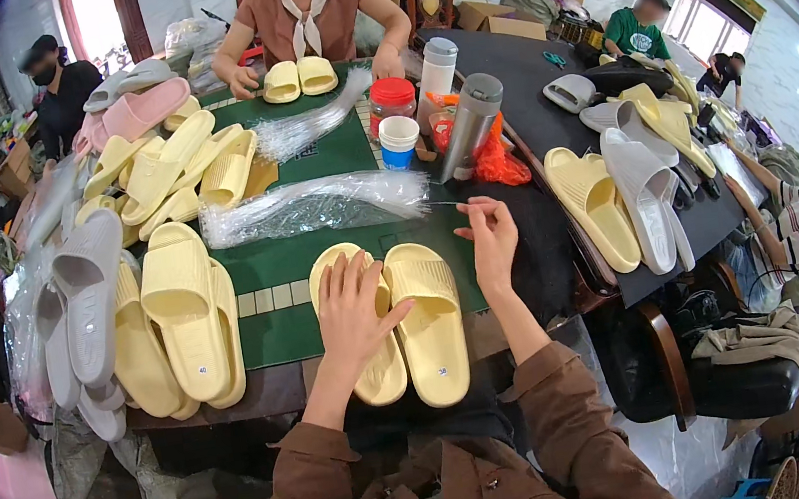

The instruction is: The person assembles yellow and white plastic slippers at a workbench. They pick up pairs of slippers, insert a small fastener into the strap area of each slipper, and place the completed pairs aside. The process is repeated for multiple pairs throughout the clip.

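Two yellow slippers are lying near, likely light, springy, best gripped at straps; left hand is resting spread on one, right hand pinching a strand.

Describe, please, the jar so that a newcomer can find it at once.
Find the green table mat, then the two tall bottles near its right edge. Left of them, behind the white-and-blue cup, stands the jar; it alone there has a red lid.
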`<action>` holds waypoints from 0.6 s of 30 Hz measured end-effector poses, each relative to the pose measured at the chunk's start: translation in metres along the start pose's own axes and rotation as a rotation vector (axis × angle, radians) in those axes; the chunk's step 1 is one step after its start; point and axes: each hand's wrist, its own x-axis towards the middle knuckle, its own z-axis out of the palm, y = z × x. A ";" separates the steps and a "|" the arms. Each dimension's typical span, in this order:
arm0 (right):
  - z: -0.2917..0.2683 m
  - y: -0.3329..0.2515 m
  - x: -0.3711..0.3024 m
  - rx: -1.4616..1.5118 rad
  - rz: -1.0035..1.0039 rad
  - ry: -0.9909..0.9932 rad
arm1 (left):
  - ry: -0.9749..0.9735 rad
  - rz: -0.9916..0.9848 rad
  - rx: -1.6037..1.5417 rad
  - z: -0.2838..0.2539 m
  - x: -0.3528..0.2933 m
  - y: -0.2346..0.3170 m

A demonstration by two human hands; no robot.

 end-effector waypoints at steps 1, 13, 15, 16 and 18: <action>0.001 -0.005 0.002 0.033 -0.036 0.018 | 0.002 -0.002 0.000 0.000 0.000 0.000; -0.035 -0.064 0.023 0.321 -0.135 0.271 | -0.016 -0.012 0.005 -0.002 0.000 0.002; -0.038 -0.069 0.024 0.333 -0.151 0.256 | -0.023 -0.018 -0.004 -0.003 0.000 0.002; -0.039 -0.072 0.024 0.340 -0.159 0.249 | -0.026 -0.020 -0.008 -0.003 0.001 0.002; -0.044 -0.079 0.024 0.476 -0.061 0.204 | -0.033 -0.023 0.002 -0.003 0.000 0.001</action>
